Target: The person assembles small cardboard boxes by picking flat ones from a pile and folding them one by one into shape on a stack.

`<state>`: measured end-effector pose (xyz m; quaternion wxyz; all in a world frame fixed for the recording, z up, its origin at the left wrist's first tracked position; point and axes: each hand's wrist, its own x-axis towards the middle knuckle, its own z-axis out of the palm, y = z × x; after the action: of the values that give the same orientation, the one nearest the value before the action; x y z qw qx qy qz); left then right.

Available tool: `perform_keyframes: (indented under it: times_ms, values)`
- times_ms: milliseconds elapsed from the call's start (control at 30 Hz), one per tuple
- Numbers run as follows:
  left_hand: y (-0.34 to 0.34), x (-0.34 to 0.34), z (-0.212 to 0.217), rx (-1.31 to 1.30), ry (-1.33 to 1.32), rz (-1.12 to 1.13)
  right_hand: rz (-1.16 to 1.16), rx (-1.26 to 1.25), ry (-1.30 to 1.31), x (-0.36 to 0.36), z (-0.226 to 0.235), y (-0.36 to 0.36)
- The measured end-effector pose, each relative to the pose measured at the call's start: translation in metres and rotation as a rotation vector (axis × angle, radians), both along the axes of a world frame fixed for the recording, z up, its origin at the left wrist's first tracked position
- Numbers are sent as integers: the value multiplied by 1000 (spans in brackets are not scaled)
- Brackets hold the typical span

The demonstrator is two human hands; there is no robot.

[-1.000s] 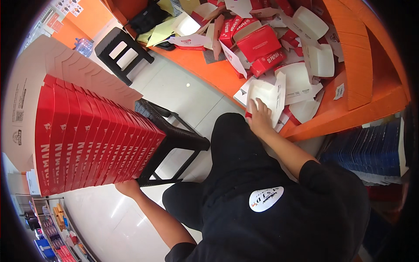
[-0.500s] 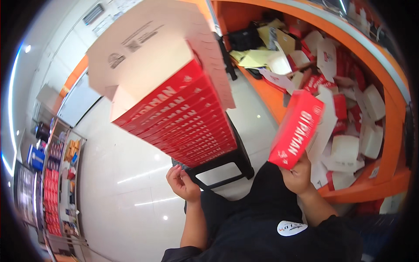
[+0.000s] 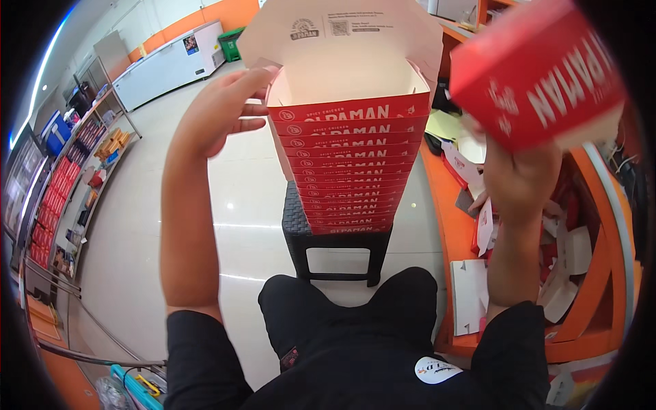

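In front of me rises a tall stack of nested red paper food boxes, on a black woven-pattern stool. The top box is open, its pale inside and raised lid facing me. My left hand is at the upper left corner of the stack, fingers stretched and apart, fingertips beside the flap; whether they touch it I cannot tell. My right hand, smeared by motion, is raised at the right and grips a single red box from below. That box is blurred and tilted, right of the stack.
An orange shelf unit at the right holds loose boxes. At the left stands a rack with red boxes and other goods. A white chest freezer and a green bin are at the back.
My view has turned toward the stack. My right hand has lifted the red box from beside the shelf. My left hand has risen from below to the stack's upper left corner.
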<state>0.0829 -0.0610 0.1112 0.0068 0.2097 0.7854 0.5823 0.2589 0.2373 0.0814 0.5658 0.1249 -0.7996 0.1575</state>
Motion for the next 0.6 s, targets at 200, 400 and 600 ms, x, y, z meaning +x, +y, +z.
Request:
perform_keyframes:
  times_ms: [200,400,600]
  values:
    - [5,-9,28,-390,41,-41,98,410,-154,-58,82,7]
    - [5,-5,12,-171,234,-53,151,681,-633,-88,102,16]
    - [8,-9,10,-120,37,30,107,629,-970,-94,126,16]
